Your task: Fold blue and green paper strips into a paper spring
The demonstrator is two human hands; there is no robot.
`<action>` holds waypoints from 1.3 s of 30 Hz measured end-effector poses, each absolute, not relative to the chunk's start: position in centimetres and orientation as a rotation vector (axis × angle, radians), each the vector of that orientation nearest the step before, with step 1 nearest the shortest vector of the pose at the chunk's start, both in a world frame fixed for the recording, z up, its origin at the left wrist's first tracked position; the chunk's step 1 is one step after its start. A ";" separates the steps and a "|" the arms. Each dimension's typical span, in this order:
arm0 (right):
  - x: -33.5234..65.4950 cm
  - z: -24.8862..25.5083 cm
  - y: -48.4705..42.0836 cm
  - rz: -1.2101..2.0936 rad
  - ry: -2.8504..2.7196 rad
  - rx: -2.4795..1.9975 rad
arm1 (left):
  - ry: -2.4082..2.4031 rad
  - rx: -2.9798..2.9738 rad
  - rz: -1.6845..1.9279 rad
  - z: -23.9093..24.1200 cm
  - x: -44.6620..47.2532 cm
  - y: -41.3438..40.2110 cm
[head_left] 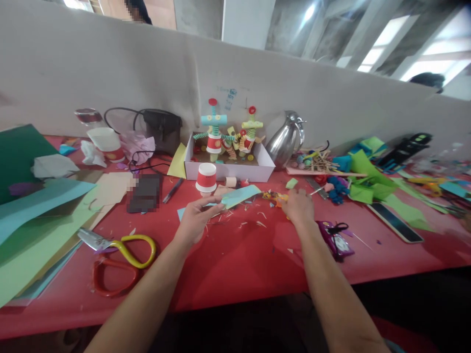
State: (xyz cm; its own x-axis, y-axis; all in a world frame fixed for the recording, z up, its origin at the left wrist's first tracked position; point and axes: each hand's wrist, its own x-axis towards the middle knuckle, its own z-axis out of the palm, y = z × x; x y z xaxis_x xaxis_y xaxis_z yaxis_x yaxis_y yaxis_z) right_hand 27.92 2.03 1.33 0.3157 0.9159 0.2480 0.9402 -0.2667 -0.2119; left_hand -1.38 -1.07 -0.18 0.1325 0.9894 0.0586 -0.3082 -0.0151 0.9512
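Note:
My left hand (195,219) pinches the near end of a light blue strip of paper (241,195), held just above the table in front of the white box. My right hand (300,205) reaches down to the tabletop beside a small heap of orange and yellow scraps (275,198); its fingers are blurred and partly hidden. Close beyond it lies a small green paper piece (292,183). A red and white paper cup (206,178) stands upside down beyond my left hand, with a small beige roll (230,182) to its right.
A white box (228,171) holds paper-cup figures (214,135). A steel jug (287,139) stands right of it. Scissors (121,250) and coloured paper sheets (44,215) lie left. Right are a purple object (335,239), green paper (370,179) and a phone (395,222).

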 end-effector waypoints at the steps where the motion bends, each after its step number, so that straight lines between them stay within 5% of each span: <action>1: 26.9 1.7 1.5 -0.131 -1.718 -2.123 | 0.859 1.069 1.258 -0.2 -1.4 -1.1; 5: 21.4 2.8 -0.8 0.389 -1.906 -1.273 | 0.858 1.080 1.223 -0.3 -1.3 -1.2; 9: 17.3 1.9 -1.7 0.580 -1.867 -0.906 | 0.848 1.125 1.200 -0.3 -1.2 -1.3; 15: 16.8 0.3 -1.5 0.513 -1.835 -0.889 | 0.842 1.109 1.188 -0.2 -1.1 -1.3; 23: 17.5 -0.3 -1.8 0.014 -2.079 -0.868 | 0.820 0.958 1.177 -0.8 -0.9 -1.2; 31: 17.3 0.2 -2.2 0.406 -1.856 -0.844 | 0.821 0.941 1.168 0.0 -0.7 -1.5; 39: 16.3 -0.2 -2.2 0.365 -1.927 -0.880 | 0.750 0.837 1.089 0.0 -0.8 -1.3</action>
